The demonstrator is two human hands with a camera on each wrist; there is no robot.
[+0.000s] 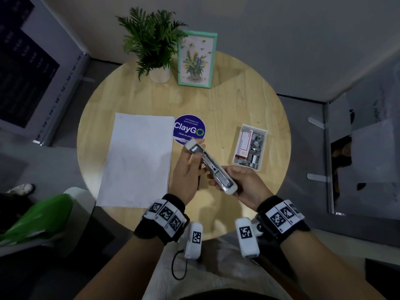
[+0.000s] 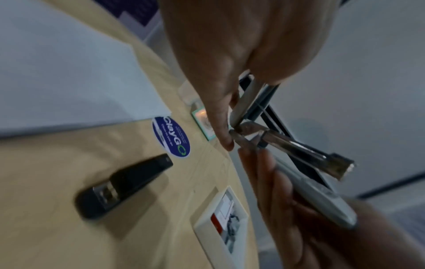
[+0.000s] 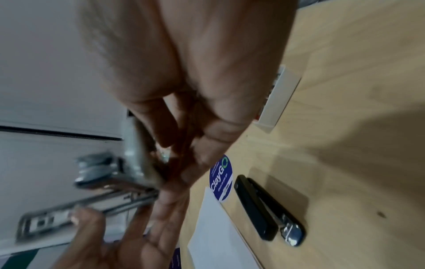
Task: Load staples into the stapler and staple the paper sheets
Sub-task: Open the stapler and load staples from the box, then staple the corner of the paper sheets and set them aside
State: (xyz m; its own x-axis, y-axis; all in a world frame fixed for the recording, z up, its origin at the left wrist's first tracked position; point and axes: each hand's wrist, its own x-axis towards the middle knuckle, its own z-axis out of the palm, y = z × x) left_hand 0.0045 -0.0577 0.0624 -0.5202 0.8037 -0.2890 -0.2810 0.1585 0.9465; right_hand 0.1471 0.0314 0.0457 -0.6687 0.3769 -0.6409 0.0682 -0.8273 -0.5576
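A white stapler with a silver metal magazine is held swung open above the round wooden table. My left hand holds its front half, fingers lying along the metal rail. My right hand grips the white rear end. A stack of white paper sheets lies flat to the left of my hands. To the right, a white tray holds a red-and-white staple box and loose staple strips.
A black stapler lies on the table beneath my hands, next to the round blue sticker. A potted plant and a green picture frame stand at the table's far edge.
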